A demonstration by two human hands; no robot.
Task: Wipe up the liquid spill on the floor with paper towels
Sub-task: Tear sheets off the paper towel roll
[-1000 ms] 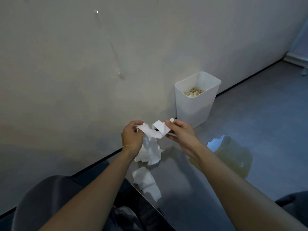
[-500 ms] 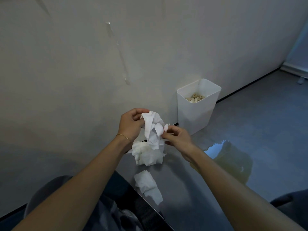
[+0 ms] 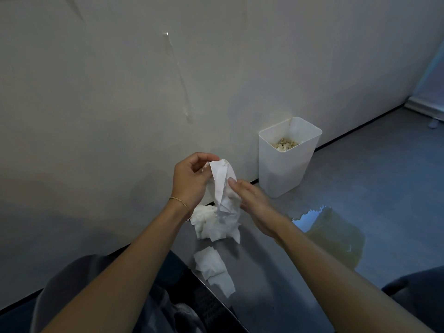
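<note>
Both hands are raised in front of us, close to the wall.

Left hand: fingers curled, gripping the top of a white paper towel that hangs as a creased strip. A thin bracelet sits on that wrist.

Right hand: thumb pressed on the front of the strip, just below the left hand. Its fingers go behind the paper, so we read it as a pinch. The 2 hands are nearly touching.

The towel widens below into a crumpled wad. We cannot tell whether the wad hangs free or rests on the floor.

1 loose piece of towel lies flat on the floor, nearer to us than the wad.

The spill is a glossy puddle on the floor to the right of the right forearm, apart from all the paper.

A white bin stands against the wall beyond the puddle, pale scraps inside. A drip streak runs down the wall.
</note>
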